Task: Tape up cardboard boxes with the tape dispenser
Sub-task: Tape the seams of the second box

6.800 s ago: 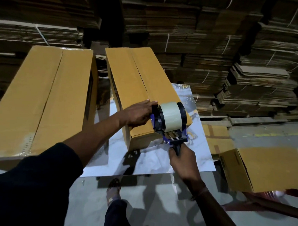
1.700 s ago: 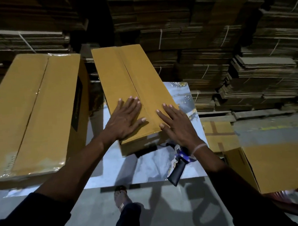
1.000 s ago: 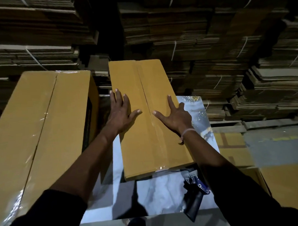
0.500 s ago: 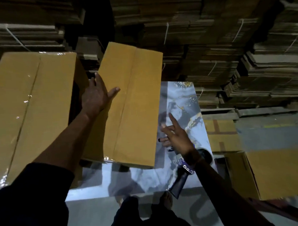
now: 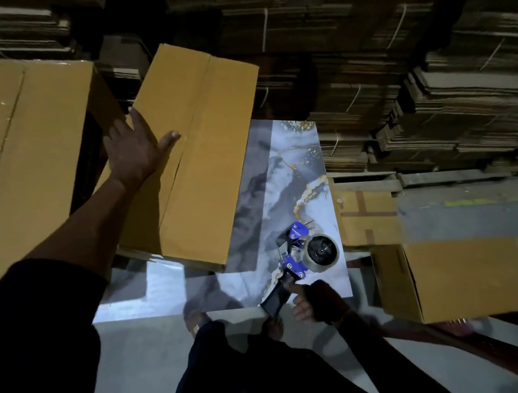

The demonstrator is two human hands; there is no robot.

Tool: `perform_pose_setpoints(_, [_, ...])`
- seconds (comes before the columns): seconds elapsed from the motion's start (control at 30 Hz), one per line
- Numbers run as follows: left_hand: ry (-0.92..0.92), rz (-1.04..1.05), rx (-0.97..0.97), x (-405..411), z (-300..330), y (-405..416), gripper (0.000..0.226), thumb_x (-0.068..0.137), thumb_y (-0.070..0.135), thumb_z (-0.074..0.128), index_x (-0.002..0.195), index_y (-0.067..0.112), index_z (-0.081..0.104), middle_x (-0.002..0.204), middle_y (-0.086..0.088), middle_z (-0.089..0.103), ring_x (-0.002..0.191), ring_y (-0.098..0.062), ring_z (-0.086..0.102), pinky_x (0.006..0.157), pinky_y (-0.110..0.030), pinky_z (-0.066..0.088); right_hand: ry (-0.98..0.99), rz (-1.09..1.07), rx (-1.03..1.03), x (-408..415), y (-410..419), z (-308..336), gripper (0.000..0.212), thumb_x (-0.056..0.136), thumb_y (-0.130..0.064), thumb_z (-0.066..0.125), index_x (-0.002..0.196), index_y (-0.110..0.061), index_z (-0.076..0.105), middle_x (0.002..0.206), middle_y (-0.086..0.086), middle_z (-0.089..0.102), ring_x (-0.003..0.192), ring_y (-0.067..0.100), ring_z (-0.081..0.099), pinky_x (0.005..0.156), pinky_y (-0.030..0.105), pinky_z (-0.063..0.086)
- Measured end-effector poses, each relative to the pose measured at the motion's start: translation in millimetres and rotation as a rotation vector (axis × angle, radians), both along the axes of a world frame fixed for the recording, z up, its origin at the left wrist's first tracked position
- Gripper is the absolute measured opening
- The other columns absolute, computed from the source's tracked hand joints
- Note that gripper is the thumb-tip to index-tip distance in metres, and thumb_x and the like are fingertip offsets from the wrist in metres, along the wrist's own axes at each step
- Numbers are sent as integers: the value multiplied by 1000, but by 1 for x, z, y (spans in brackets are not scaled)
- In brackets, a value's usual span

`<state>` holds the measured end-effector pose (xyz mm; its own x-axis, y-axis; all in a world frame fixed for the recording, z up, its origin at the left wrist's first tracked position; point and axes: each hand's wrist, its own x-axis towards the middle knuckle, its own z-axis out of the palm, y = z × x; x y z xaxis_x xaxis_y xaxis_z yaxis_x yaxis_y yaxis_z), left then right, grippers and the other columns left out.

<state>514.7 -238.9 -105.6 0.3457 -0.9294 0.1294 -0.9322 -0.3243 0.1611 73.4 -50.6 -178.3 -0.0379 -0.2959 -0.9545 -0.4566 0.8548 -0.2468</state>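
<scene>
the blue tape dispenser with a black handle and a roll of clear tape point(image 5: 302, 259) lay on the marbled grey-and-gold tabletop point(image 5: 283, 177); white lettering on its blue plate was too small to read. left of the dispenser, a long tan cardboard box point(image 5: 202, 157) sat tilted with its near end over the tabletop, a centre seam showing along its top. the left hand point(image 5: 134, 151) rested flat on that box, fingers spread and straight. just below the dispenser, the right hand point(image 5: 316, 303) was blurred and dark; fingers curled at the black handle, though whether they grasped it could not be told. a second, larger tan box point(image 5: 36, 164), further left of the dispenser, was cut off by the frame edge.
</scene>
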Motion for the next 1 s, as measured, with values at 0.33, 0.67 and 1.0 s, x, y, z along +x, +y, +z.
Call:
perform_pose_setpoints(0.33, [48, -192, 85, -38, 5, 6, 105, 91, 88, 32, 162, 12, 17, 155, -33, 34, 144, -46, 34, 114, -63, 33, -278, -745, -170, 60, 4, -32, 20, 93, 1, 65, 77, -8, 55, 62, 11, 56, 54, 23, 54, 56, 33, 48])
perform_pose_setpoints(0.67, [73, -193, 121, -46, 20, 41, 98, 93, 81, 42, 162, 14, 19, 156, -30, 34, 140, -48, 40, 106, -62, 41, -561, -853, -140, -4, -15, 0, 19, 101, -3, 53, 84, -11, 55, 59, 2, 46, 46, 15, 47, 46, 25, 44])
perform_pose_setpoints(1.0, [56, -268, 82, -60, 20, 64, 105, 88, 86, 45, 161, 12, 30, 133, -34, 51, 111, -53, 56, 89, -58, 49, -601, -780, -291, -57, -68, 85, 19, 102, -9, 55, 84, -17, 55, 63, -1, 46, 49, 13, 47, 50, 24, 43])
